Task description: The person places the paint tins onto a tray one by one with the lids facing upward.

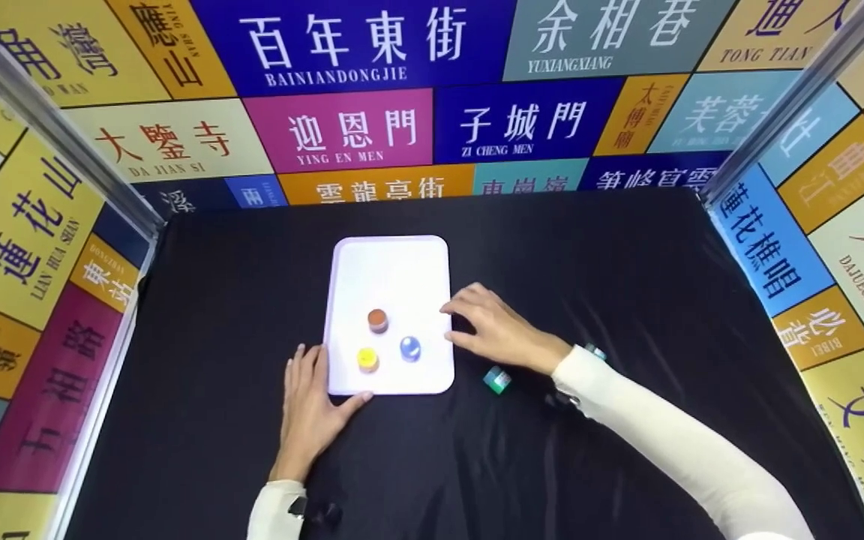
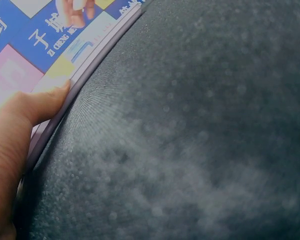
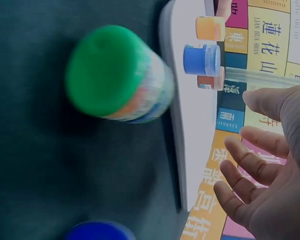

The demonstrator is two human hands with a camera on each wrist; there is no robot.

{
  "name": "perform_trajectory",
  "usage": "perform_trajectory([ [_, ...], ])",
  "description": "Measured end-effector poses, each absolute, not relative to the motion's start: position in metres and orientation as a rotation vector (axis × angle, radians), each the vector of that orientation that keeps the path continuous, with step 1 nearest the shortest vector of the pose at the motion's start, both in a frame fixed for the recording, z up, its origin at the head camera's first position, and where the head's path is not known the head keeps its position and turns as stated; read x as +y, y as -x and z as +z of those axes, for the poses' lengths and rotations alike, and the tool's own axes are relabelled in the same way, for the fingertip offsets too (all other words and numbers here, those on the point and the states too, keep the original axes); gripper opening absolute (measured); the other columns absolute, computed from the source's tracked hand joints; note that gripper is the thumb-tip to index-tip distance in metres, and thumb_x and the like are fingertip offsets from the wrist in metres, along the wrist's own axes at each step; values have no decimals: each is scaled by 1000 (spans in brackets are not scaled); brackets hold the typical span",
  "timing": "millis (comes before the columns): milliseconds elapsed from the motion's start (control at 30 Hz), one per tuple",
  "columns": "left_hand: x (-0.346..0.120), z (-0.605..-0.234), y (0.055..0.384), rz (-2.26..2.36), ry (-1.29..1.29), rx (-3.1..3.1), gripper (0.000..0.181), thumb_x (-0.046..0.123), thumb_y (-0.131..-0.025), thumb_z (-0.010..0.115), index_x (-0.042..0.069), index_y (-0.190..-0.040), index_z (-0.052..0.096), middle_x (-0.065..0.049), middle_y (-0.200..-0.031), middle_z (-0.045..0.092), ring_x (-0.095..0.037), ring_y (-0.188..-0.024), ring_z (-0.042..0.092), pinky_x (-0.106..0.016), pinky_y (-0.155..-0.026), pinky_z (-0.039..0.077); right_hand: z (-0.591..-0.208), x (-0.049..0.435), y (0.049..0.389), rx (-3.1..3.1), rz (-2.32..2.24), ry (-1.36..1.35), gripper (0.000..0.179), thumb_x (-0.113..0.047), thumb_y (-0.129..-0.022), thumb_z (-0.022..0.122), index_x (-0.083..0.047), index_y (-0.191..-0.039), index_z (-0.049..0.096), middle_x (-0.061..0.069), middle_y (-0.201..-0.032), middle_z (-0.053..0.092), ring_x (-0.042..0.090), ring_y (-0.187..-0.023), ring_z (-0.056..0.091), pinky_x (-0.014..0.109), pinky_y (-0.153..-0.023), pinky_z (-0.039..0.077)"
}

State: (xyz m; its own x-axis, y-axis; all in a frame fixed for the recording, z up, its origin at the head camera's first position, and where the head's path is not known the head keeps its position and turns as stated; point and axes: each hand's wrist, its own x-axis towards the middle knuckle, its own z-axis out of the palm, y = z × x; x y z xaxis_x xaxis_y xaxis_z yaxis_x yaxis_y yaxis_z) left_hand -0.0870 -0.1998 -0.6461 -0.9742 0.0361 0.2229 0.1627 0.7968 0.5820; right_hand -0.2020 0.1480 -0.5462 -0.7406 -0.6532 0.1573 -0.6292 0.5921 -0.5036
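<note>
A white tray (image 1: pixel 391 270) lies on the black cloth. On it stand three small lidded jars: a brown jar (image 1: pixel 378 320), a yellow jar (image 1: pixel 367 359) and a blue jar (image 1: pixel 410 348). My left hand (image 1: pixel 312 409) rests at the tray's near left corner, fingers stretched along its left side and thumb on the near rim (image 2: pixel 52 100). Over by the right edge, my right hand (image 1: pixel 499 326) hangs with spread, slightly bent fingers and holds nothing. A green-lidded jar (image 3: pixel 120 75) with a printed label is on the cloth, below that hand in the head view.
Another blue lid (image 3: pixel 100 232) shows at the bottom of the right wrist view, cut off by the frame. Black cloth (image 1: pixel 237 285) covers the table. Panels with coloured street-name signs (image 1: pixel 342 127) close it in at the back and both sides, with metal posts (image 1: pixel 792 105) at the corners.
</note>
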Motion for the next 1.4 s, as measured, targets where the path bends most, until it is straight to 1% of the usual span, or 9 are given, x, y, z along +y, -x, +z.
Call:
perform_trajectory([
  [267, -199, -647, 86, -920, 149, -2806, 114, 55, -84, 93, -4, -166, 40, -26, -168, 42, -46, -166, 20, -60, -136, 8, -556, 179, 180, 2804, -886, 986, 41, -28, -103, 80, -5, -137, 74, 7, -131, 72, 27, -125, 59, 49, -108, 52],
  [467, -199, -647, 85, -911, 157, -2805, 113, 53, -84, 93, -5, -165, 41, -26, -167, 42, -47, -165, 21, -60, -136, 8, -557, 198, 167, 2840, -976, 929, 41, -26, -101, 83, -5, -135, 75, 7, -130, 72, 28, -126, 60, 49, -109, 54],
  [667, -200, -647, 85, -913, 131, -2829, 114, 54, -84, 93, -4, -166, 39, -27, -170, 40, -46, -167, 18, -59, -137, 7, -563, 209, 152, 2828, -998, 900, 42, -24, -101, 83, -5, -136, 74, 6, -130, 71, 27, -126, 61, 47, -108, 55],
  [800, -201, -646, 84, -912, 112, -2844, 114, 55, -85, 92, -3, -167, 38, -27, -171, 39, -46, -167, 17, -59, -137, 7, -569, 213, 144, 2828, -982, 886, 42, -26, -101, 83, -4, -135, 74, 4, -129, 72, 25, -126, 61, 47, -107, 56],
  [1000, -202, -646, 84, -916, 126, -2826, 114, 55, -84, 92, -4, -166, 39, -28, -170, 39, -47, -167, 18, -60, -137, 7, -577, 216, 136, 2873, -919, 917, 41, -29, -100, 84, -6, -133, 76, 3, -125, 71, 24, -126, 59, 48, -99, 58],
  [1233, -200, -646, 85, -922, 133, -2834, 114, 56, -85, 91, -1, -168, 37, -26, -171, 38, -46, -167, 17, -60, -137, 6, -579, 216, 124, 2875, -932, 988, 38, -24, -100, 83, -4, -132, 76, 4, -125, 70, 25, -127, 56, 45, -107, 56],
  [1400, -200, -646, 86, -920, 133, -2834, 114, 57, -85, 91, -2, -167, 38, -26, -170, 39, -46, -167, 18, -59, -137, 6, -583, 215, 116, 2900, -930, 1053, 39, -21, -97, 86, -3, -130, 76, 8, -125, 70, 29, -129, 57, 46, -108, 55],
])
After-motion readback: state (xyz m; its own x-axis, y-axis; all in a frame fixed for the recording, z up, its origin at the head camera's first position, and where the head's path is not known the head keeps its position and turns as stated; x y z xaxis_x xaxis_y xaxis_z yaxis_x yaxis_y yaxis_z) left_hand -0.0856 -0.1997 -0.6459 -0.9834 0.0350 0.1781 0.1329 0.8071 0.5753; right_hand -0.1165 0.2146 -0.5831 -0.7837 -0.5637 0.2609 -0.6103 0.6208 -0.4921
